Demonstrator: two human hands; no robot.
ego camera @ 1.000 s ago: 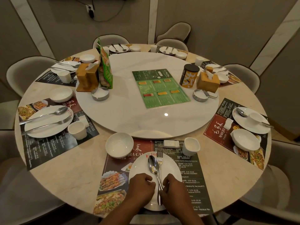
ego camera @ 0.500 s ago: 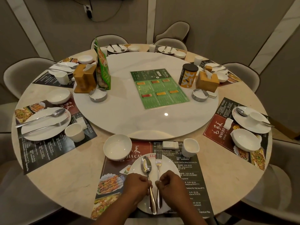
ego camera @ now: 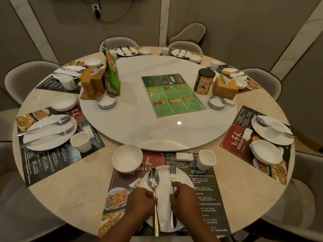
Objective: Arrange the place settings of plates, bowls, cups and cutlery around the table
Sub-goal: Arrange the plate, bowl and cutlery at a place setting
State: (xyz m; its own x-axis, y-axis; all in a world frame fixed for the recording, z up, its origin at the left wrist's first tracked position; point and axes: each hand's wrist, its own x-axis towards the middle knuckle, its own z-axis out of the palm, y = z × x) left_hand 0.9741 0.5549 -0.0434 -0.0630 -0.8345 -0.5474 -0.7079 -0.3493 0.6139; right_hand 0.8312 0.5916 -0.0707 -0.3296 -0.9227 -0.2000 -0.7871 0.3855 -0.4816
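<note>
Left hand [ego camera: 142, 200] pinched on spoon [ego camera: 154, 189], right hand [ego camera: 183, 198] pinched on fork [ego camera: 172, 193], both laid parallel across plate [ego camera: 164, 212].

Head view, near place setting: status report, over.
Left hand on steel spoon, right hand on steel fork. Both lie apart on round white plate. Nothing obstructing.

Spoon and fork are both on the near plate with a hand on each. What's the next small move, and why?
Probably let go of both. The spoon and fork already lie side by side, apart, on the near plate. The left hand and right hand only rest on the handles.
</note>
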